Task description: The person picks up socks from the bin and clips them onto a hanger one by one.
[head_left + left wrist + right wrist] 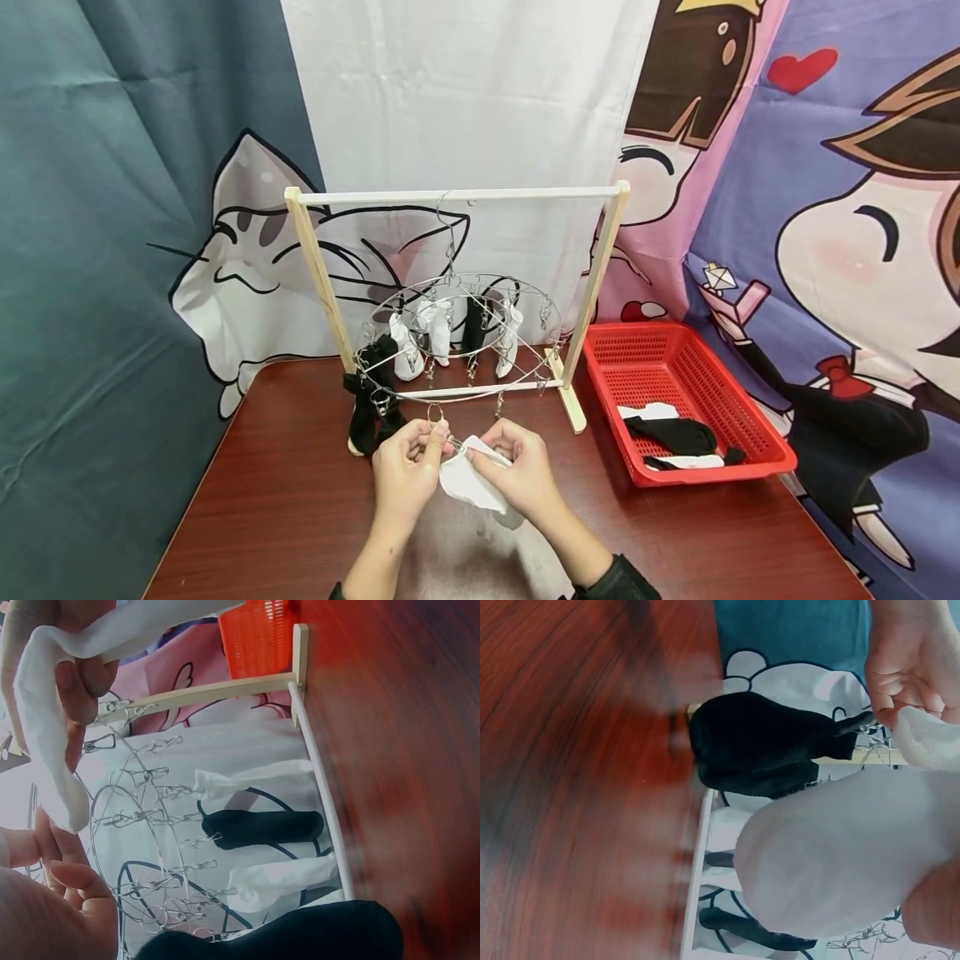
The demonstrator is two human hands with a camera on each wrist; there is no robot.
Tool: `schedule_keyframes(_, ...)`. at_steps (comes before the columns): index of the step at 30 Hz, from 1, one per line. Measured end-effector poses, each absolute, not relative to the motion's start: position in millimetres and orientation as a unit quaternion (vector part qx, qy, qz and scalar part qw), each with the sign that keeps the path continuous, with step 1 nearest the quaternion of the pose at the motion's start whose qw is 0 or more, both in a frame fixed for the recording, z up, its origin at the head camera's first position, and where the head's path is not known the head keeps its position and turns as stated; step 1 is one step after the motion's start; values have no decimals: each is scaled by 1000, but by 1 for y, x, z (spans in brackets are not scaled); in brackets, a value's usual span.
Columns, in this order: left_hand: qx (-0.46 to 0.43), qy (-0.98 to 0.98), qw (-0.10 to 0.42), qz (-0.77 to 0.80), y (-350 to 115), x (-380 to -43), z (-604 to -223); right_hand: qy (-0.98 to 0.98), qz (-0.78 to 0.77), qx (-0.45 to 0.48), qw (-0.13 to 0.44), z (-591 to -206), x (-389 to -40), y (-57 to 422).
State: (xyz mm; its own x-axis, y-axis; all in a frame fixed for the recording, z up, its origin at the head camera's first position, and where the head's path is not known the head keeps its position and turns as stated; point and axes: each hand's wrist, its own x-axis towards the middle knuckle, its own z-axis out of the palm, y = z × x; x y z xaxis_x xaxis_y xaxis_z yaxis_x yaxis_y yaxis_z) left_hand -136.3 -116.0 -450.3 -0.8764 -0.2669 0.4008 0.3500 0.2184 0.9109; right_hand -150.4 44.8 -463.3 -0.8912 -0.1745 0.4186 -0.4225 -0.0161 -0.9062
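In the head view my right hand (528,475) grips a white sock (468,487) between thumb and fingers; its loose part hangs below. My left hand (411,467) pinches a small metal clip (453,442) at the front of the round metal hanger, right by the sock's upper edge. Whether the clip bites the sock cannot be told. From the hanger (452,237) hang black socks (363,412) at the left, a white sock (406,350), another white sock (437,329), a black sock (473,325) and a white sock (507,342). The right wrist view shows the held sock large.
A wooden stand (318,275) with a white top bar (525,193) carries the hanger on the brown table (255,500). To the right is a red basket (637,335) with black and white socks (678,435) in it. A printed curtain (472,92) hangs behind.
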Motion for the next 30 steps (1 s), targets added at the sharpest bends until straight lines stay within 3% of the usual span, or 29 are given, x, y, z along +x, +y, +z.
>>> schedule_keyframes(10, -31, -724, 229, -650, -118, -135, -446, -686, 696, 205, 57, -465, -152, 43)
schedule_keyframes(19, -39, -744, 253, -617, -114, -136, -449, -625, 775, 83, -48, -468, -151, 40)
schedule_keyframes(25, -29, -754, 241, -610, -112, -134, -452, -583, 800, 66, -126, -467, -151, 41)
schedule_keyframes(28, -24, -765, 244, -595, -114, -134, -452, -613, 777, 90, -109, -463, -151, 46)
schedule_keyframes(30, -24, -776, 262, -574, -117, -135, -451, -665, 733, 135, -48, -461, -153, 52)
